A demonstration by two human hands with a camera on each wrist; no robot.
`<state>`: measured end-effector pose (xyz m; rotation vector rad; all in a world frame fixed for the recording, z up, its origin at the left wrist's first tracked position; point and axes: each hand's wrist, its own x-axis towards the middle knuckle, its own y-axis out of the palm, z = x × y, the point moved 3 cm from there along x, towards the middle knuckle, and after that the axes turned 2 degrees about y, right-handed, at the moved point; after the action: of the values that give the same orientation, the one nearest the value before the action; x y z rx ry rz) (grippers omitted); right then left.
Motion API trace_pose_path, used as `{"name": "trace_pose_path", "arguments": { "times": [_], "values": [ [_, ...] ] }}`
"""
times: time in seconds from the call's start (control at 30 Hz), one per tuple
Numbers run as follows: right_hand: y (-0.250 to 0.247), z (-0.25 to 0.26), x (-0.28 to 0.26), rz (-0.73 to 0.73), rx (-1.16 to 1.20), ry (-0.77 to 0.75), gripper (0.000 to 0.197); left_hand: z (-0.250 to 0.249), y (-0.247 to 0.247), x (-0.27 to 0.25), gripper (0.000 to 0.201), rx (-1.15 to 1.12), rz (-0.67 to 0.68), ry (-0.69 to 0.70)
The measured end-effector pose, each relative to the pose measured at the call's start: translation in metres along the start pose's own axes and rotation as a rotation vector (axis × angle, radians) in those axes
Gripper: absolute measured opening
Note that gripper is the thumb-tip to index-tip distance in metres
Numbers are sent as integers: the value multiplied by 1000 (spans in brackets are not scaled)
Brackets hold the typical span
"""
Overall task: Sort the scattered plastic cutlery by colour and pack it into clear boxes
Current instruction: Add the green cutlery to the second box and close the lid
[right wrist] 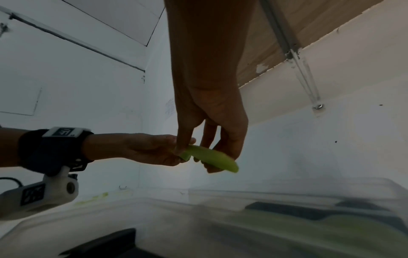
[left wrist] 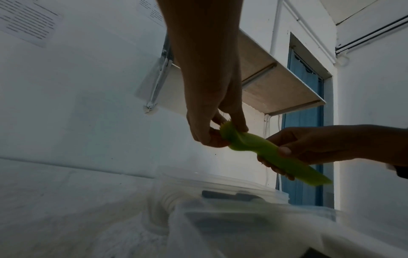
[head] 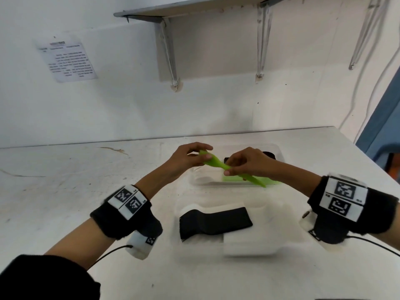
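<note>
Fingers (head: 227, 172) of right hand (head: 249, 163) pinching green cutlery (head: 218, 165) mid-length; left hand (head: 186, 159) pinching its far end. Held in air over far clear box (head: 279, 152). Black cutlery (head: 214, 221) in near box (head: 287, 215).

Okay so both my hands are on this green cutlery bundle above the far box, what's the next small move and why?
Probably lower the green cutlery into the far clear box, beside the green pieces already there. Your left hand pinches one end and your right hand grips the middle, holding it directly above that box, so the matching colour sits right below. The near box holds black and white pieces.
</note>
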<state>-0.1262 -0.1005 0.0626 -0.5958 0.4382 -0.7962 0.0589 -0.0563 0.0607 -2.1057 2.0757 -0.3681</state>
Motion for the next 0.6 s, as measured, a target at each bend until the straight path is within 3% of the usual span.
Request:
{"name": "trace_pose_path", "arguments": {
  "times": [0.1, 0.23, 0.47, 0.6],
  "values": [
    [7, -3, -13, -44, -159, -61, 29, 5, 0, -20, 25, 133, 82, -18],
    [27, -7, -35, 51, -201, -143, 34, 22, 6, -55, 27, 399, 177, -18],
    [74, -27, -64, 86, -353, -226, 38, 46, 22, -107, 25, 473, 263, 13],
    [84, -34, -72, 34, -298, -236, 39, 51, 24, -112, 25, 523, 286, 29]
  ]
}}
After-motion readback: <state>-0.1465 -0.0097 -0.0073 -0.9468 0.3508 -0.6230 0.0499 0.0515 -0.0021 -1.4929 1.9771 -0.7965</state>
